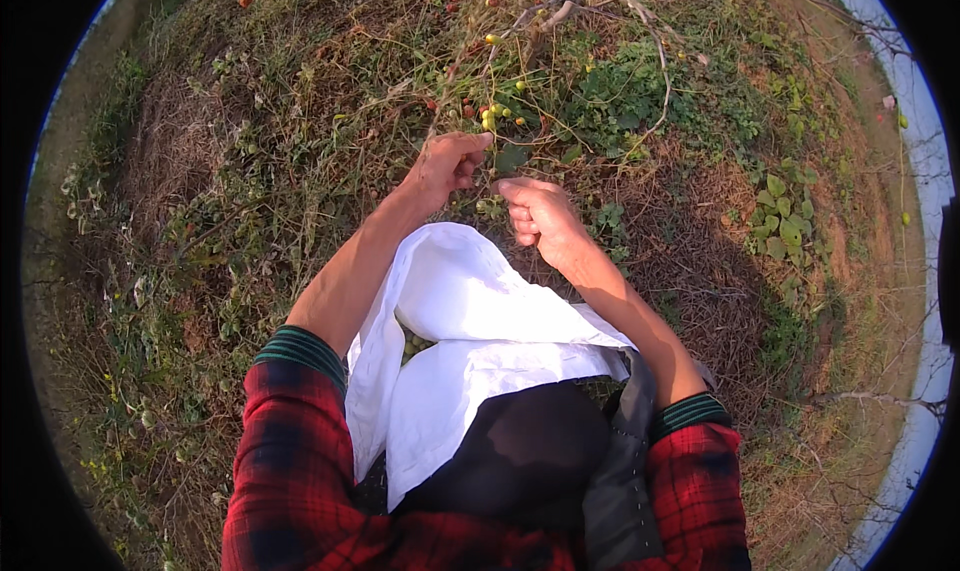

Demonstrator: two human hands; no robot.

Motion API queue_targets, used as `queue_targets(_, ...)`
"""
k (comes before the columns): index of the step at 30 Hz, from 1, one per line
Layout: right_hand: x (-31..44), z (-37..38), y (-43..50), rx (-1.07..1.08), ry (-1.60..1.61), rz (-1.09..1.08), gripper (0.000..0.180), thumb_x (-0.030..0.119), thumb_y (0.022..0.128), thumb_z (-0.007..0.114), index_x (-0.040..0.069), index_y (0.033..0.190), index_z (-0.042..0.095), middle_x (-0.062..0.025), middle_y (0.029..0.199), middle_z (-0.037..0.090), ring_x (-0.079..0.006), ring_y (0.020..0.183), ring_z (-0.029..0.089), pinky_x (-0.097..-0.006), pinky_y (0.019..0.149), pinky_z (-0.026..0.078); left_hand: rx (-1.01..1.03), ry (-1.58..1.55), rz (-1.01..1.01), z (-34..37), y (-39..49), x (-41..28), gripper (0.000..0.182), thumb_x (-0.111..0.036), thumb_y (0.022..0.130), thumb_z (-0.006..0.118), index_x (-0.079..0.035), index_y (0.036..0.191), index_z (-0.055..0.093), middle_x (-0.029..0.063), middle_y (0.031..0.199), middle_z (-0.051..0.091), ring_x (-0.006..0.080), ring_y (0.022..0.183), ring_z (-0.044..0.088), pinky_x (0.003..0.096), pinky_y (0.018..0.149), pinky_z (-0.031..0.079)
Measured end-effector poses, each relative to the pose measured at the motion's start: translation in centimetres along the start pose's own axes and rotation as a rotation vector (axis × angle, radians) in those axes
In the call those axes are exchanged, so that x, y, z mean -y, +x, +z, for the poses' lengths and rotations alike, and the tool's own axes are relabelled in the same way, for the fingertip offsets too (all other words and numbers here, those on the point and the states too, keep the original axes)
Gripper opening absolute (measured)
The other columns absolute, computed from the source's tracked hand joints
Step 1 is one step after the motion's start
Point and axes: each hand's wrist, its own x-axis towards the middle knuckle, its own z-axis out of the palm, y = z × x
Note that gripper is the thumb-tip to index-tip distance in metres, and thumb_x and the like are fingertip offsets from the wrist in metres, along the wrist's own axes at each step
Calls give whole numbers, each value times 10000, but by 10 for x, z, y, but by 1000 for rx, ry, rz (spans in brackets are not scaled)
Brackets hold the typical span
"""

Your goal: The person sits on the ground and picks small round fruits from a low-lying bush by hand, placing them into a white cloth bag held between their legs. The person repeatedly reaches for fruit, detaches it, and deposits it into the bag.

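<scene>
My left hand (450, 164) is raised among thin hanging twigs, its fingers curled. Its fingertips are right beside a cluster of small yellow-green fruits (491, 114), which look like jujubes. Close by on the right, my right hand (541, 214) has curled fingers, with thumb and forefinger near the same thin stem. Whether either hand grips a stem or fruit is too small to tell. Below both hands a white cloth bag (480, 293) hangs at my front. Through a gap in its folds, several green fruits (412, 343) show inside; the rest is hidden.
Bare branches (574, 0) reach in from the top, with a thin one (666, 83) drooping at right. Reddish fruits (452, 6) are scattered near the top. Dry grass (172, 143) and green weeds (630, 83) cover the ground. A dark strap (626, 451) runs beside the bag.
</scene>
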Motion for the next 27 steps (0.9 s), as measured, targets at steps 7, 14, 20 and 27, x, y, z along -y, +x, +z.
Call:
queue_targets(7,-3,-1,11,150,213,56,90,170,858,607,124,797,559,83,572,362,-23,437,302,-205,398,238,-20,72,-36,3,-1,-1,200,-175,791,687,-92,690,536,-37,619,411,70,507,354,237,442,280)
queue_targets(14,-5,4,14,152,206,59,73,172,867,601,143,823,550,105,551,323,-23,434,280,-207,421,222,-7,8,0,5,-3,8,204,-183,772,662,-119,645,515,-44,616,405,67,513,345,236,449,276)
queue_targets(20,-4,6,12,95,209,37,64,128,824,609,128,781,560,97,542,329,-28,424,282,-215,413,226,23,-140,-33,3,-9,11,175,-171,791,627,-127,666,513,-43,634,418,65,535,358,234,469,287)
queue_targets(27,10,5,-5,147,161,32,21,96,781,614,79,790,622,88,519,327,-36,404,275,-227,401,226,135,-386,-57,9,-24,16,107,-136,823,579,-101,761,500,-8,704,470,67,553,384,205,432,281)
